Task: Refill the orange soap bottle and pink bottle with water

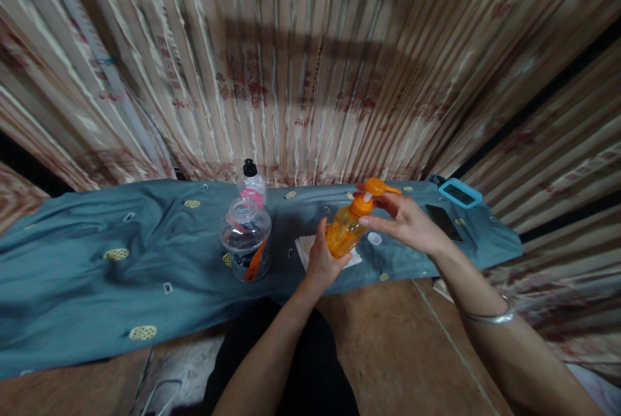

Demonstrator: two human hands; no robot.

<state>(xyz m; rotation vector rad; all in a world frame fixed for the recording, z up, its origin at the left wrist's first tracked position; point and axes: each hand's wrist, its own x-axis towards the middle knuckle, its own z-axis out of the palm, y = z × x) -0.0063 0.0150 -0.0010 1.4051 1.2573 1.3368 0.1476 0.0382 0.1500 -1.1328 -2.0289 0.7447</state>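
Observation:
A see-through orange pump bottle (345,229) with an orange pump top (372,191) tilts to the right between my two hands. My left hand (324,259) is wrapped around its lower body. At the neck and pump collar, my right hand (400,218) grips with thumb and fingers. Beneath the bottle lies a white folded cloth or tissue (356,259), partly covered by my left hand. A small clear round cap (374,238) rests on the cloth-covered surface below my right hand.
Left of my hands stand a large clear open jar (245,235) and, behind it, a clear bottle with a black cap (252,184). To the right lie a dark phone (444,223) and a blue-framed device (460,193). A teal patterned cloth (87,273) covers the bench before a curtain (291,66).

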